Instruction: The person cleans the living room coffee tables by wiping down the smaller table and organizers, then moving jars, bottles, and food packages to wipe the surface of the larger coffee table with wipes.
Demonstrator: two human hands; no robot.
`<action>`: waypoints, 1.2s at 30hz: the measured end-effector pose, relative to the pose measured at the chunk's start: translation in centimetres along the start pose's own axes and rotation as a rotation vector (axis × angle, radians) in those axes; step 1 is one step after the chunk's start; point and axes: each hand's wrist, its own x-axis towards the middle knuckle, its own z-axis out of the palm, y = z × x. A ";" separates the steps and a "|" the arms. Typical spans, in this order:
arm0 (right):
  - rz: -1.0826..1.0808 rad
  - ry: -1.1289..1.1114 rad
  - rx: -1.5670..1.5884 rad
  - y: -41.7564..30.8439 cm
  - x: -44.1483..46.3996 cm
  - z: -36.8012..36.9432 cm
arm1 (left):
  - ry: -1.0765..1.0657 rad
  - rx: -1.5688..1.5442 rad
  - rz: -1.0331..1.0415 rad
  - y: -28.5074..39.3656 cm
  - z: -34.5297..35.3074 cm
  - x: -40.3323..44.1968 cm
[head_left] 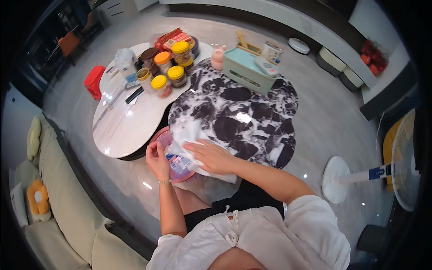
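From my end, seeing pink basin (183,179) holding blue-and-white printed packet (179,164); cloth and hands hiding rest. Yellow-lidded jars (177,77) showing dim contents, hard to identify. White cloth (191,133), creased, overlapping edge of marbled table (234,130) and basin in my view. Right hand (211,157) lying over cloth, fingers extending; grip I can't tell. Left hand (158,160) curling beside basin, pinch I can't tell.

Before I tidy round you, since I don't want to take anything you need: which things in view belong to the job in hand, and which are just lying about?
Apparently in use:
white cloth, touched by the right hand
pink bin, near the left hand

Just lying about:
mint-green box
yellow-lidded jars
flower-shaped cushion
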 end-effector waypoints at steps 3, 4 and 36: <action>0.198 -0.027 0.074 0.1 -9.3 -2.5 | 0.012 0.098 0.187 -0.1 4.6 1.7; 0.291 -0.027 0.031 0.2 -12.1 -3.8 | -0.064 0.253 0.191 1.9 5.9 1.9; 1.591 0.640 -0.247 24.3 -18.1 -10.9 | -0.079 1.006 0.317 2.0 10.7 2.3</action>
